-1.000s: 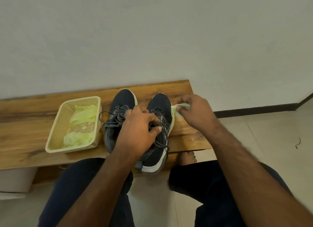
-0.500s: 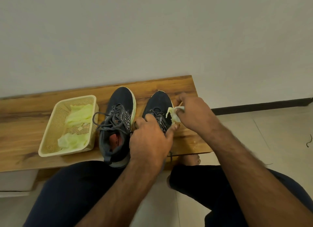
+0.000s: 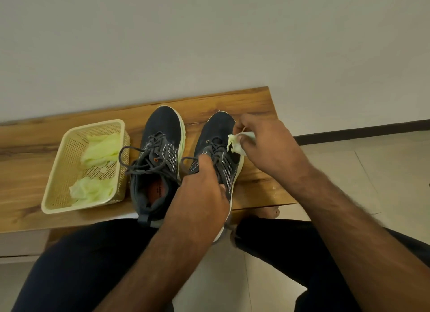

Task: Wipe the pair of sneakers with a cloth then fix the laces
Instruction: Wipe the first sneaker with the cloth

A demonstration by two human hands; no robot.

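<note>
- While the left hand (image 3: 200, 193) clamps the right sneaker (image 3: 217, 158) at its collar on the bench (image 3: 256, 107), the heel overhangs the edge; a loosened hold could tip it off.
- Pinched in the right hand (image 3: 263, 146), the cloth (image 3: 236, 144) sits near the laces (image 3: 215, 146) and might snag them.
- Beside it, the left sneaker (image 3: 160, 153) awaits, laces loose.

Soft, even indoor light, rather dim; its source is perhaps overhead. Faint shadows sit under the shoes (image 3: 160, 162). Wide-angle bending curves the bench (image 3: 251, 102); nearby forearms blur slightly.
</note>
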